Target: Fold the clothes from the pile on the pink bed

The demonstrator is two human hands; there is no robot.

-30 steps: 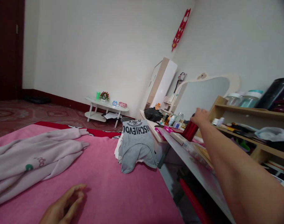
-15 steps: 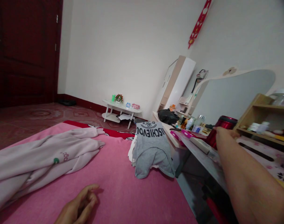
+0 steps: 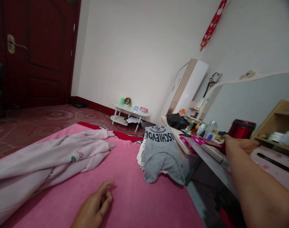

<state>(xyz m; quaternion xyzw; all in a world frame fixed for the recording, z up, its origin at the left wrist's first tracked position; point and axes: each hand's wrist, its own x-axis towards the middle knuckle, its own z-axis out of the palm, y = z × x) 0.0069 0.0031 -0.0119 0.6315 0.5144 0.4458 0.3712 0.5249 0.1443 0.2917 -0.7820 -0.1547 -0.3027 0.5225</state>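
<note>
My right hand [image 3: 238,144] reaches out over the dressing table and is closed around a shiny red thermos cup [image 3: 240,129] with a dark rim. The hand covers part of the cup's lower body. Low in the view, my left hand [image 3: 97,202] is above the pink bed cover [image 3: 125,190], loosely curled with fingers apart and nothing in it. To its left lies a pale pink sweatshirt [image 3: 63,161], spread out with its sleeves forward. Between the hands, a grey T-shirt [image 3: 162,155] with black lettering tops a pile of clothes at the bed's edge.
The dressing table [image 3: 182,142] holds bottles [image 3: 201,129], a black bag [image 3: 177,121] and pink boxes [image 3: 198,140]. A wooden shelf [image 3: 270,126] and mirror [image 3: 249,98] stand behind. Farther off are a low white table [image 3: 131,110] and a dark red door [image 3: 40,63].
The view has turned slightly left, so the room sits farther right in the picture and the door handle now shows. My right hand stays at the thermos cup; my left hand remains loosely curled.
</note>
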